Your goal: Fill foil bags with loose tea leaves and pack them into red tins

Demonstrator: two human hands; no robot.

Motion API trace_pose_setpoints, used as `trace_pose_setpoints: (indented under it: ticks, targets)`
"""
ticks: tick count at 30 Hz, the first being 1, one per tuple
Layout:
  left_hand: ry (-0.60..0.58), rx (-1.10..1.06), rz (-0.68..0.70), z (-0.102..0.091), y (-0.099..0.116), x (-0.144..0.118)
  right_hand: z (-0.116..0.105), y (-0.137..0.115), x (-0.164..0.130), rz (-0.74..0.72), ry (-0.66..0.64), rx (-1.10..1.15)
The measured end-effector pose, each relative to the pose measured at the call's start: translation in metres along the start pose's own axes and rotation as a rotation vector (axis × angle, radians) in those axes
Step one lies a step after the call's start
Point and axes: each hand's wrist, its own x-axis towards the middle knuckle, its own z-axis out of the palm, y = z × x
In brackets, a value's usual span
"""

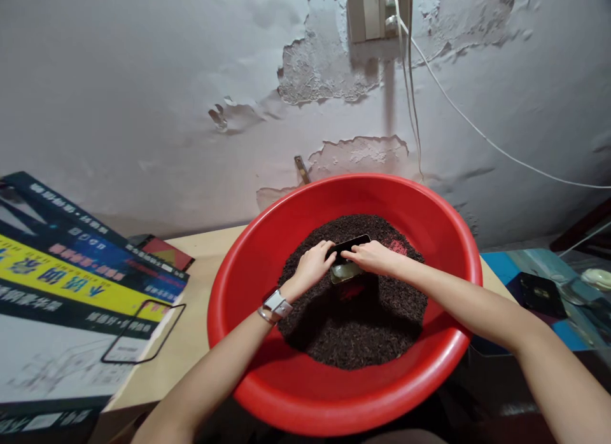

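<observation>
A wide red plastic basin (341, 406) holds a mound of dark brown, seed-like grains (353, 348). Over the middle of the mound, a small flat rectangular object (347, 272) with a black upper part and a pale, shiny lower part is gripped between both hands. Its exact kind is hard to make out. My left hand (312, 266), with a pale-strapped watch (277, 304) on the wrist, is closed on its left end. My right hand (372, 257) pinches the right side from above. A pinkish-red patch (397, 247) shows among the grains beyond my right wrist.
The basin rests on a pale wooden table (191, 240). Printed boxes (86, 272) and a thin black wire frame (143, 333) are at left. Behind stands a peeling wall with a socket (377, 14) and hanging cords. A blue surface (506, 272) bears a black item (539, 293) at right.
</observation>
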Motion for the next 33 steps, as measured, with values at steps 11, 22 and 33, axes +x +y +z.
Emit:
trace_pose_setpoints:
  ticks: [11,22,33]
  targets:
    - [-0.055,-0.060,-0.016,0.007,-0.013,0.010,-0.026,0.022,-0.003,0.415,0.442,0.343]
    - [-0.101,-0.018,-0.017,0.002,-0.008,0.006,-0.003,0.096,-0.011,1.181,0.662,0.997]
    - [-0.111,-0.010,-0.013,0.000,-0.003,0.005,-0.009,0.034,0.002,0.216,0.437,0.613]
